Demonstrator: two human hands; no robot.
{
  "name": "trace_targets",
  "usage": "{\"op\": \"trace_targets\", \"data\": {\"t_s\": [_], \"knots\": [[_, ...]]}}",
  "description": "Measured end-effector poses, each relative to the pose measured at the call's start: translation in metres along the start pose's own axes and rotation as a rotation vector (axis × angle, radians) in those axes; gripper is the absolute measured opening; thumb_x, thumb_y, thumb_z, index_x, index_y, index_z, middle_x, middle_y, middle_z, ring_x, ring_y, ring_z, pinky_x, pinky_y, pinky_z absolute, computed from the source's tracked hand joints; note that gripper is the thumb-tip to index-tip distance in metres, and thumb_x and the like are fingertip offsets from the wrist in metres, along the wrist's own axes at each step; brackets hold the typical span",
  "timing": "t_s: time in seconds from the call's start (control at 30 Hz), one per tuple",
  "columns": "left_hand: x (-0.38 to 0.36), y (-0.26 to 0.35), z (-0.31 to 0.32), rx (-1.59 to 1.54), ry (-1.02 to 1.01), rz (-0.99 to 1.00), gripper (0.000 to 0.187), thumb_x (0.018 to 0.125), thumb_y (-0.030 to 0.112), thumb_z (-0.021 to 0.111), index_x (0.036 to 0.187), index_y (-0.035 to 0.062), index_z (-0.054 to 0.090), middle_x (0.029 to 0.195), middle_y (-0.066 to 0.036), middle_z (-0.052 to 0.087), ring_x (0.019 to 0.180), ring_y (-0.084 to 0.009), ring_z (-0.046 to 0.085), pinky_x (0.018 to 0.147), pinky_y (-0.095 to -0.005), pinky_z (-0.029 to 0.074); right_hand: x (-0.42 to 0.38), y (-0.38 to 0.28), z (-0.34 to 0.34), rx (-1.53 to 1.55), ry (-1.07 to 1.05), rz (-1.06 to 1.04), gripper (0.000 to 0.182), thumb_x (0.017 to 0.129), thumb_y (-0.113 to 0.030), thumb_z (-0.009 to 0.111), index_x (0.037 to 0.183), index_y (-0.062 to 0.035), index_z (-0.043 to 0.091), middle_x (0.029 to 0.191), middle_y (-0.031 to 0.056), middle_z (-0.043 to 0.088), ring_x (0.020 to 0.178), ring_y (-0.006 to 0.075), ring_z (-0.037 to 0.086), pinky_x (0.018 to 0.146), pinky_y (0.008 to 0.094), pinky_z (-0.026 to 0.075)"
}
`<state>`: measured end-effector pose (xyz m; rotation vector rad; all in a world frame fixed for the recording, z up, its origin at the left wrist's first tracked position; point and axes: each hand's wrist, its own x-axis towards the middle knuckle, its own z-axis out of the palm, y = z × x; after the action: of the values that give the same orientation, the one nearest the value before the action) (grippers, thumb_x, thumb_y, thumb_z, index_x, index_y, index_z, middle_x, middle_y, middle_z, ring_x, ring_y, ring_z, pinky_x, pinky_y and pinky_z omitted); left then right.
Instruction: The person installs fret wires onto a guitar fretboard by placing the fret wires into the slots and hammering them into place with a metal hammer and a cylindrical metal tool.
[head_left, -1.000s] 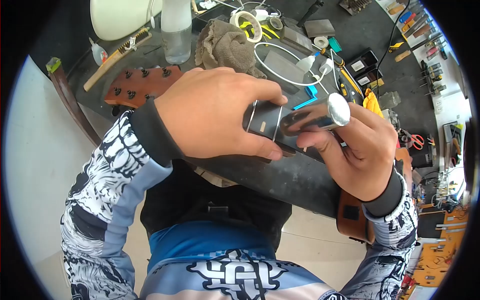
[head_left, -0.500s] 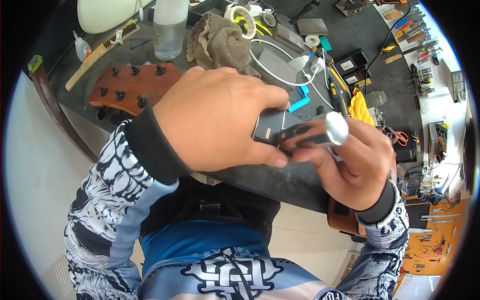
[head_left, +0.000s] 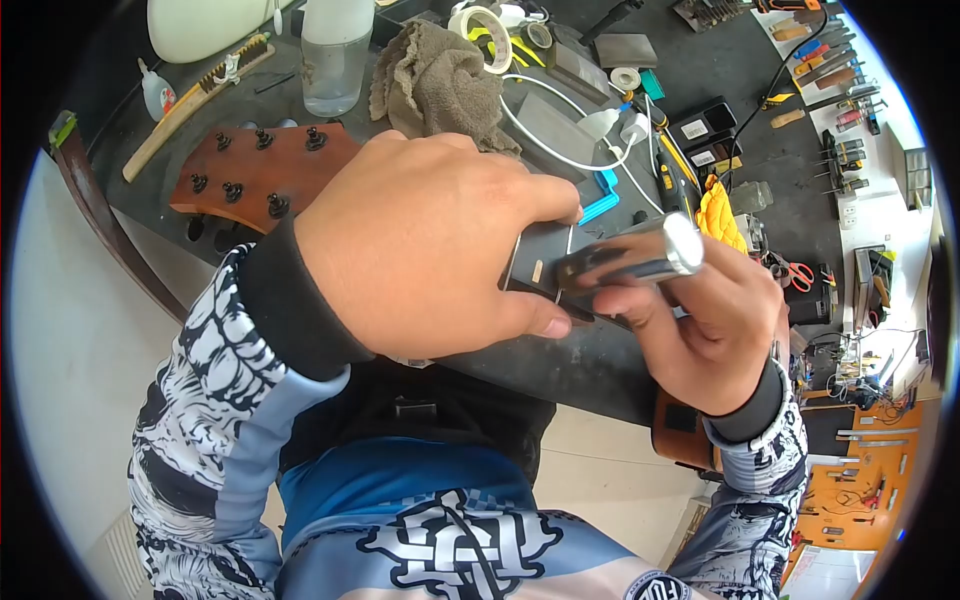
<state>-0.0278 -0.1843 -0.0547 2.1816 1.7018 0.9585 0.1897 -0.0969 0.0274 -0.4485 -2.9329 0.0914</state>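
A guitar neck with a brown headstock lies along the bench, black tuner buttons on it. My left hand is wrapped over the neck from above, with thumb and index finger on either side of the dark fretboard. A pale inlay and a metal fret show between them. My right hand is closed around a hammer with a shiny metal cylindrical head; its handle is hidden by the fingers. The dark end of the head is right at the fretboard beside the fret. Part of the guitar body shows under my right wrist.
Behind my hands are a brown towel, a clear bottle, a tape roll and a brush. A white cable loops near a yellow cloth. Tools line the right edge.
The hammer head has shifted slightly up and right in view, its dark end still near the fret. My left hand keeps its hold on the neck. The view has shifted a little.
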Motion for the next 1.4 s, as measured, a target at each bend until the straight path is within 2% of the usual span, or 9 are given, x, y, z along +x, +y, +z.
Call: {"op": "trace_targets", "data": {"t_s": [0.23,0.37,0.43,0.63,0.7,0.9,1.27,1.37,1.4], "knots": [[0.001,0.0,0.0,-0.01,-0.004,0.0,0.063,0.067,0.042,0.09,0.119,0.0109,0.071,0.115,-0.006,0.073,0.106,-0.0312,0.066,0.092,-0.0437,0.052,-0.002,-0.001,-0.004,-0.088,-0.045,-0.039,0.015,0.084,-0.014,0.081,0.092,-0.0018,0.077,0.093,0.0094,0.079,0.082,0.026,0.076,0.071,0.032,0.058],[-0.002,-0.001,0.002,0.004,0.017,0.003,0.064,0.067,0.042,0.09,0.119,0.0109,0.071,0.115,-0.005,0.073,0.106,-0.0308,0.066,0.092,-0.0437,0.052,0.007,-0.009,-0.006,0.059,0.124,-0.06,0.014,0.084,-0.014,0.081,0.091,-0.0019,0.077,0.091,0.0076,0.079,0.083,0.0249,0.076,0.071,0.0334,0.058],[-0.001,-0.003,0.004,0.013,0.049,0.028,0.064,0.067,0.042,0.09,0.12,0.0111,0.071,0.115,-0.004,0.073,0.105,-0.0301,0.066,0.092,-0.0434,0.051,-0.002,-0.001,-0.003,-0.113,-0.043,-0.042,0.013,0.083,-0.013,0.081,0.092,-0.0042,0.078,0.09,0.0065,0.079,0.084,0.0245,0.076,0.07,0.0331,0.057],[-0.002,-0.002,0.003,0.029,0.031,0.007,0.062,0.069,0.042,0.088,0.12,0.0116,0.072,0.117,-0.004,0.072,0.107,-0.0289,0.065,0.093,-0.043,0.05,-0.004,0.0,0.001,-0.145,-0.037,-0.08,0.015,0.081,-0.013,0.083,0.093,-0.0047,0.078,0.092,0.0083,0.079,0.081,0.0239,0.075,0.068,0.0322,0.056],[-0.001,-0.002,0.001,0.032,0.024,0.003,0.062,0.07,0.043,0.088,0.121,0.0114,0.071,0.117,-0.004,0.072,0.107,-0.0288,0.065,0.093,-0.0431,0.05,0.002,0.011,0.008,-0.122,0.235,-0.306,0.033,0.072,-0.023,0.091,0.094,-0.0036,0.075,0.069,0.0044,0.064,0.049,0.0196,0.055,0.046,0.0322,0.042],[-0.001,0.001,-0.002,0.026,-0.019,-0.026,0.063,0.071,0.045,0.086,0.121,0.011,0.071,0.118,-0.004,0.072,0.109,-0.0288,0.064,0.094,-0.0429,0.049,0.003,0.008,0.006,-0.124,0.226,-0.332,0.035,0.071,-0.024,0.092,0.095,-0.0026,0.076,0.071,0.0054,0.067,0.052,0.0195,0.059,0.047,0.0322,0.044],[-0.004,-0.001,0.004,0.047,-0.008,0.0,0.067,0.065,0.036,0.092,0.124,0.0137,0.068,0.112,-0.004,0.072,0.107,-0.0288,0.064,0.09,-0.0434,0.048,-0.003,-0.013,0.002,-0.093,0.128,-0.032,0.026,0.076,-0.017,0.089,0.093,-0.0013,0.077,0.087,0.0088,0.077,0.061,0.0193,0.068,0.055,0.0307,0.052],[-0.004,-0.002,0.005,0.03,0.004,0.011,0.063,0.068,0.034,0.09,0.123,0.0146,0.068,0.107,-0.003,0.072,0.102,-0.0287,0.065,0.088,-0.043,0.048,-0.015,-0.028,-0.014,-0.071,0.275,0.117,0.033,0.098,-0.026,0.071,0.097,0.0074,0.075,0.093,0.0139,0.079,0.082,0.0227,0.074,0.075,0.0315,0.056],[-0.003,-0.001,0.002,0.022,-0.042,-0.013,0.062,0.068,0.034,0.09,0.123,0.0146,0.068,0.105,-0.004,0.071,0.1,-0.0291,0.065,0.087,-0.0432,0.048,-0.018,-0.03,-0.011,-0.038,0.333,0.157,0.03,0.096,-0.024,0.074,0.1,0.0062,0.075,0.091,0.0142,0.078,0.076,0.0224,0.073,0.072,0.0307,0.054]]}}
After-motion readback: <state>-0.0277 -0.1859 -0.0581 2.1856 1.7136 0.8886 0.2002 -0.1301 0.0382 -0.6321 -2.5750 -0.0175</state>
